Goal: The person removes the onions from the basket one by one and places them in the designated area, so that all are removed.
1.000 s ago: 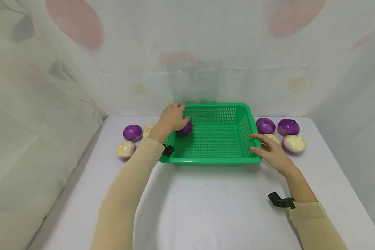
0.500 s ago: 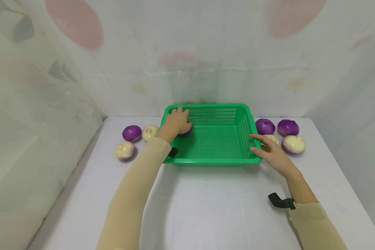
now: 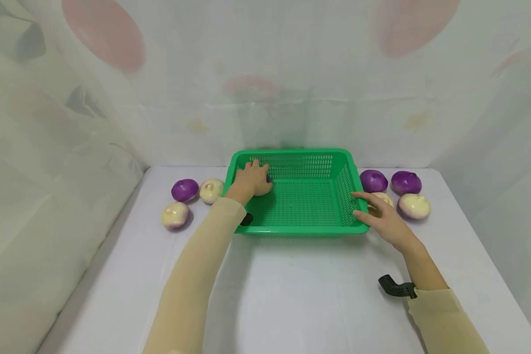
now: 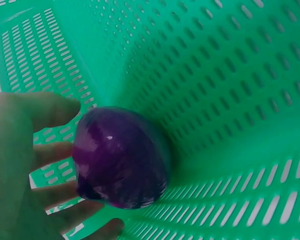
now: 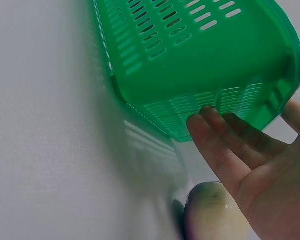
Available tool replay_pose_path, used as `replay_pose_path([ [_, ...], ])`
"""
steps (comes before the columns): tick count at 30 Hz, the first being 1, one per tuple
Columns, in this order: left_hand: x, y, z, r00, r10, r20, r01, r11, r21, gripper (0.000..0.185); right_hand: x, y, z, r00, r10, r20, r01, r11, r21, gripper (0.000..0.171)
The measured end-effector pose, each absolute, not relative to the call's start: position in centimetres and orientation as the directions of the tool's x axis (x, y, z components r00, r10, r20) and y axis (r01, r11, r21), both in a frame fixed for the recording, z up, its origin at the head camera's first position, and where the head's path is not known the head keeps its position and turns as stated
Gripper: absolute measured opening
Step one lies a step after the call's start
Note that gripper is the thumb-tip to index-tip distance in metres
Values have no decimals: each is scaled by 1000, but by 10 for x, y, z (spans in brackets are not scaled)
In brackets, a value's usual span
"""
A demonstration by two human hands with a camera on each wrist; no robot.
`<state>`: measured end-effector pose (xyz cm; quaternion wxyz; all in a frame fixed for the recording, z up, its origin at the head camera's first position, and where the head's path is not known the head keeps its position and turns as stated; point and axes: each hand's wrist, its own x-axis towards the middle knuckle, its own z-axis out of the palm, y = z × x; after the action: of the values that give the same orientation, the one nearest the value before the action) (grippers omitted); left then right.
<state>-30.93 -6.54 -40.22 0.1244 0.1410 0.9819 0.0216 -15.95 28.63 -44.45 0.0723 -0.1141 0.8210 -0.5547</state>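
My left hand [image 3: 251, 181] is inside the green plastic basket [image 3: 301, 229], at its left end. Beside its fingers a purple-and-white turnip [image 4: 122, 157] lies on the basket's slotted floor; the thumb stands apart from it, and the fingers [image 4: 55, 194] reach along its near side. My right hand [image 3: 387, 219] holds the basket's right rim, thumb and forefinger over the edge. The right wrist view shows its other fingers [image 5: 225, 150] against the outer wall. A pale turnip [image 5: 215, 212] sits just below that hand, partly hidden by it in the head view.
Left of the basket, on the white table [image 3: 292, 295], are a purple turnip [image 3: 185, 190] and two pale ones [image 3: 212, 191] [image 3: 175, 216]. More turnips, purple [image 3: 406, 182] and pale [image 3: 414, 206], stand at the right. A white patterned cloth [image 3: 274, 73] hangs behind the table.
My left hand has moved right and lower into the basket. The turnip by it now shows its pale side in the head view. My right hand stays on the rim.
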Motion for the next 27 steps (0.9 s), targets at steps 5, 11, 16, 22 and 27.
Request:
replay_pose_path([
  [5, -310, -65, -407, -923, 295, -246, 284, 955, 79, 69, -160, 286, -445, -963, -268, 13, -111, 355, -928, 59],
  [11, -310, -63, -410, -925, 295, -239, 287, 955, 69, 73, -159, 286, -444, -964, -265, 2, -100, 360, -928, 60],
  [16, -310, -63, -410, -923, 296, -247, 283, 955, 84, 75, -159, 286, -443, -965, -263, 2, -101, 365, -926, 60],
  [22, -309, -62, -406, -915, 313, -255, 302, 950, 83, 74, -159, 285, -443, -965, -262, -1, -97, 363, -927, 60],
  [27, -306, -58, -397, -913, 322, -249, 315, 947, 71, 74, -158, 286, -442, -965, -263, 4, -102, 360, -927, 59],
])
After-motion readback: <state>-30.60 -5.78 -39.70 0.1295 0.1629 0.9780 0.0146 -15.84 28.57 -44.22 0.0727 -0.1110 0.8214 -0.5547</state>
